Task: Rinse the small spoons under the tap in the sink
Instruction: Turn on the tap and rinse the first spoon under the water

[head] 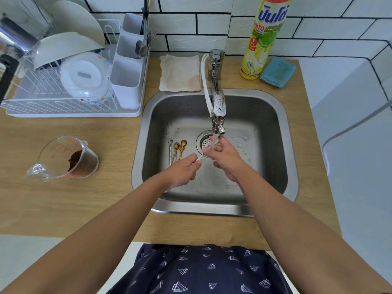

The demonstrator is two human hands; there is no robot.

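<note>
A small silver spoon [200, 157] is held over the steel sink [284, 128], right under the tap [218, 107], where water runs. My left hand [182, 170] pinches its handle end. My right hand [222, 158] closes its fingers around the bowl end, under the stream. Two small gold spoons [179, 148] and one thin silver utensil [170, 150] lie side by side on the sink floor, left of the drain [204, 143].
A dish rack [63, 107] with bowls and a white cutlery holder [127, 81] stands at the left. A glass measuring jug [67, 160] with brown residue lies on the wooden counter. Behind the sink are a folded cloth [180, 73], a dish soap bottle [265, 37] and a blue sponge [277, 73].
</note>
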